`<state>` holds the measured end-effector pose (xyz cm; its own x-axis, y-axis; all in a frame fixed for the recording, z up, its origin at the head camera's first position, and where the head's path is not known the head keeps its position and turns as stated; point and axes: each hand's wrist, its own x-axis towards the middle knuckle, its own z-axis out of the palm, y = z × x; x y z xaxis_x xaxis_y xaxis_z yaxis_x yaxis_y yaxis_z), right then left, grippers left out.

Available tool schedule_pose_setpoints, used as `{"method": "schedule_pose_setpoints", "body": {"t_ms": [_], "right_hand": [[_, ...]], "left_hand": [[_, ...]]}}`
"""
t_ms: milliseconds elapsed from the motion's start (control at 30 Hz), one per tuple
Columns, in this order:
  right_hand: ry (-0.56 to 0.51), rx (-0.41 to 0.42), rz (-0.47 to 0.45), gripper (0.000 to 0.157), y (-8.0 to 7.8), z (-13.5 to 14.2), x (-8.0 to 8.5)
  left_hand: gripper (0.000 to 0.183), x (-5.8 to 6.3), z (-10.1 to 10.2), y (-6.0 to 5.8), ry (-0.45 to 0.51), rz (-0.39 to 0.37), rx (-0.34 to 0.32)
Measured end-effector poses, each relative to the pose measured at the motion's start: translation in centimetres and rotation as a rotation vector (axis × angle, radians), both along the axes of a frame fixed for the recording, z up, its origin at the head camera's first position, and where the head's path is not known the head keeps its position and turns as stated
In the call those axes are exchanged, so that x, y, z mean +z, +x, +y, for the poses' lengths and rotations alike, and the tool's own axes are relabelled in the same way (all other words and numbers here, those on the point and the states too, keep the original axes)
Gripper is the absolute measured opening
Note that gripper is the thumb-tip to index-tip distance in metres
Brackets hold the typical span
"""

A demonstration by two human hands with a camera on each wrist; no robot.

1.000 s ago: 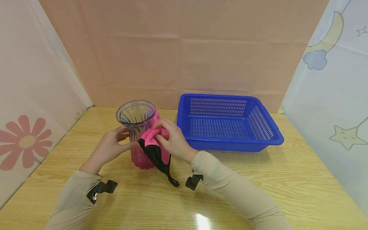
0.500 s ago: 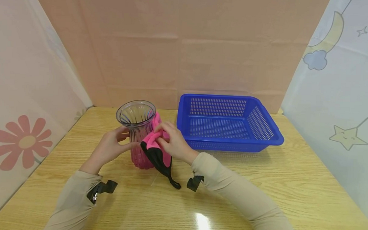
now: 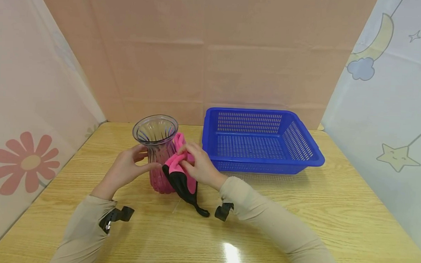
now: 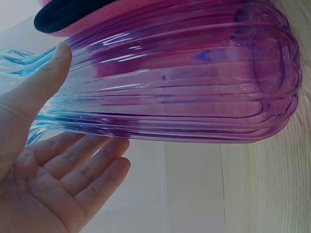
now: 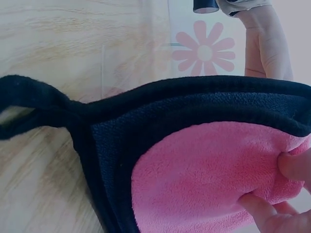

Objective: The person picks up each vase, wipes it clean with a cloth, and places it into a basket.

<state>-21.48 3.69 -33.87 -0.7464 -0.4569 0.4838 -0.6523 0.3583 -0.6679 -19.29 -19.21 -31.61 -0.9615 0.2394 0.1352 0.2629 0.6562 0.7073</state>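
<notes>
A ribbed glass vase, clear at the flared rim and pink toward the base, stands upright on the table. My left hand holds it below the rim, thumb on the near side and fingers round the left; the left wrist view shows the thumb lying along the ribbed glass. With my right hand I pinch a fluffy pink cloth with black edging and a hanging loop. The cloth is bunched against the vase's right side, its black loop hanging toward the tabletop.
A blue plastic basket with slotted walls sits at the back right, close beyond my right hand. The wooden table runs back to a plain peach backdrop, with patterned sheets on both sides.
My right hand and the pink cloth have slid slightly down and to the right along the vase. The left hand and the vase have stayed in place.
</notes>
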Motion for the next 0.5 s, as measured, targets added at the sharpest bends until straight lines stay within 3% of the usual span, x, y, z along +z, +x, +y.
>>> {"method": "schedule_pose_setpoints", "body": {"t_ms": [500], "right_hand": [[0.020,-0.003,0.032,0.012,-0.10,0.19,-0.83]], "left_hand": [[0.073,-0.07,0.05,-0.01,0.002,0.024,-0.005]]}}
